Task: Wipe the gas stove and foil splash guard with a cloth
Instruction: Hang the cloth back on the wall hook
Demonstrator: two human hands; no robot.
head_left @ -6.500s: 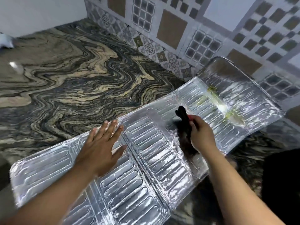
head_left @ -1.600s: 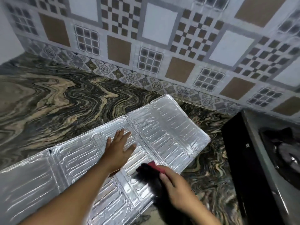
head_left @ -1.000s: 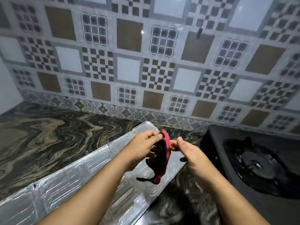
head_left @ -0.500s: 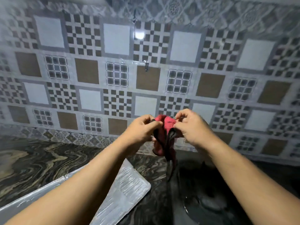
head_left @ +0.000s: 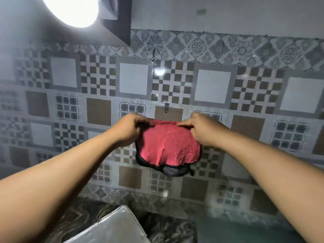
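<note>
A red cloth [head_left: 167, 144] with a dark border hangs spread out in the air in front of the tiled wall. My left hand [head_left: 128, 130] pinches its upper left corner and my right hand [head_left: 201, 128] pinches its upper right corner. A small metal hook [head_left: 166, 107] sits on the wall just above the cloth's top edge. One end of the foil splash guard [head_left: 112, 227] lies flat on the marbled counter at the bottom. A dark corner of the gas stove [head_left: 236, 232] shows at the bottom right, blurred.
The patterned tile wall [head_left: 212, 88] fills most of the view. A bright round lamp [head_left: 73, 9] glares at the top left beside a dark cabinet edge [head_left: 121, 23]. The marbled counter [head_left: 168, 227] runs along the bottom.
Both hands have lifted the cloth off the foil and up to the wall. The bunched cloth is now stretched open between them. The view has tilted upward.
</note>
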